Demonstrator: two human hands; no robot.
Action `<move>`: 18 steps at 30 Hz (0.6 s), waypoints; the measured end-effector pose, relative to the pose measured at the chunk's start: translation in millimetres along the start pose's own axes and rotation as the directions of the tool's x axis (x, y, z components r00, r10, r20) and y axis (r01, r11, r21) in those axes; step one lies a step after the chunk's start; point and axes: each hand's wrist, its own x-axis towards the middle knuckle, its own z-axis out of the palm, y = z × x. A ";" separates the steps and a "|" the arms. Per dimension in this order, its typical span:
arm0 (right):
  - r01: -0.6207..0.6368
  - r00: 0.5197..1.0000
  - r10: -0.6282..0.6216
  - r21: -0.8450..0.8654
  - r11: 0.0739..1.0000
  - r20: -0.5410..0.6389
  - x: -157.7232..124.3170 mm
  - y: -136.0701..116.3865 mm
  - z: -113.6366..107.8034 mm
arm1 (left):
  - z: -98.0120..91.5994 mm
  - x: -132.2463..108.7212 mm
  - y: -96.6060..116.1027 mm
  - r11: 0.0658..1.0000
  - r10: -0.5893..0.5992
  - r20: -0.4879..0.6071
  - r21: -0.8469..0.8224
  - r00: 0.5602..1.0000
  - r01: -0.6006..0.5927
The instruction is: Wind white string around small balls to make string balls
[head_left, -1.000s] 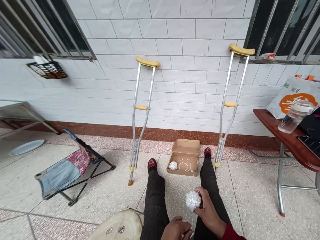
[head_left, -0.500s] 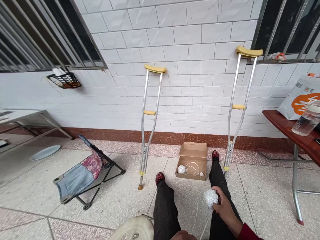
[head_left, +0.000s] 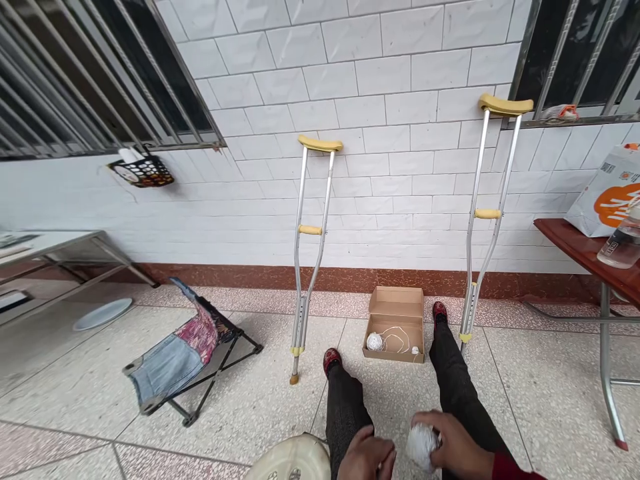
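Note:
At the bottom of the view, my right hand is closed around a ball of white yarn, gripping it from the right side. To the left of the ball, my left hand is held over my thigh with its fingers curled together; whatever is in them is hidden. A gap separates the two hands. Between my feet, an open cardboard box holds another white yarn ball, a loose strand and a small white piece.
Two crutches lean on the tiled wall. A folding chair stands at left, with a pale stool close by my left leg. A red table at right carries a bag and a bottle.
My right hand has lowered with the yarn ball, nearer to my body. My left hand has risen into view beside it. The whole scene has shifted slightly rightward.

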 end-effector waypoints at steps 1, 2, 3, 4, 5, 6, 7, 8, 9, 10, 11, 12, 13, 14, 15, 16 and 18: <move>-0.007 0.996 0.007 -0.009 1.000 0.086 -5.6 -2.6 9.3 | -4.7 5.3 3.3 1.000 0.008 -0.057 0.015 0.998 -0.008; -0.025 0.986 0.021 0.021 0.999 0.163 -10.5 -6.4 16.6 | -8.8 11.1 6.5 1.000 0.012 -0.102 0.021 0.995 -0.010; -0.056 0.974 0.036 0.085 0.995 0.222 -14.4 -11.2 21.2 | -11.8 16.9 9.2 1.000 0.006 -0.128 0.009 0.992 -0.005; -0.094 0.965 0.048 0.168 0.981 0.258 -17.5 -16.9 22.7 | -13.1 22.2 11.4 1.000 -0.009 -0.138 -0.022 0.990 0.006; -0.130 0.961 0.059 0.253 0.959 0.270 -19.8 -23.2 21.0 | -12.4 26.6 13.2 0.997 -0.031 -0.130 -0.074 0.991 0.022; -0.156 0.963 0.070 0.326 0.932 0.261 -21.7 -29.9 16.2 | -9.4 29.8 14.6 0.989 -0.057 -0.109 -0.140 0.992 0.042; -0.165 0.970 0.079 0.384 0.909 0.230 -23.3 -36.9 9.1 | -4.2 31.7 15.9 0.975 -0.084 -0.076 -0.212 0.994 0.066; -0.164 0.978 0.091 0.426 0.890 0.188 -24.6 -43.9 0.3 | 3.0 32.4 17.5 0.956 -0.106 -0.041 -0.279 0.994 0.091; -0.157 0.985 0.102 0.461 0.873 0.143 -25.5 -50.5 -9.2 | 11.7 32.2 19.4 0.937 -0.118 -0.005 -0.331 0.993 0.110; -0.148 0.988 0.112 0.495 0.856 0.103 -25.7 -56.3 -18.4 | 21.4 31.3 21.8 0.923 -0.119 0.032 -0.366 0.992 0.122; -0.139 0.990 0.120 0.532 0.835 0.070 -24.8 -61.0 -26.8 | 31.5 30.1 24.8 0.913 -0.110 0.067 -0.387 0.992 0.127; -0.131 0.991 0.128 0.571 0.811 0.044 -22.4 -64.0 -33.9 | 41.3 29.0 28.2 0.908 -0.094 0.103 -0.400 0.990 0.128; -0.121 0.990 0.140 0.608 0.785 0.017 -18.3 -65.1 -39.5 | 50.3 28.2 31.8 0.905 -0.078 0.134 -0.406 0.988 0.127; -0.108 0.988 0.154 0.636 0.764 -0.017 -12.5 -64.0 -43.7 | 57.7 27.8 35.3 0.907 -0.063 0.161 -0.403 0.985 0.124; -0.094 0.983 0.173 0.648 0.756 -0.060 -5.4 -60.8 -46.6 | 63.2 28.0 38.6 0.913 -0.052 0.181 -0.390 0.982 0.120; -0.080 0.975 0.193 0.635 0.768 -0.110 2.5 -55.5 -48.4 | 66.4 28.6 41.4 0.925 -0.046 0.188 -0.362 0.981 0.113; -0.040 0.954 0.187 0.523 0.852 -0.232 17.3 -40.5 -49.4 | 65.5 30.9 45.0 0.961 -0.034 0.173 -0.266 0.984 0.080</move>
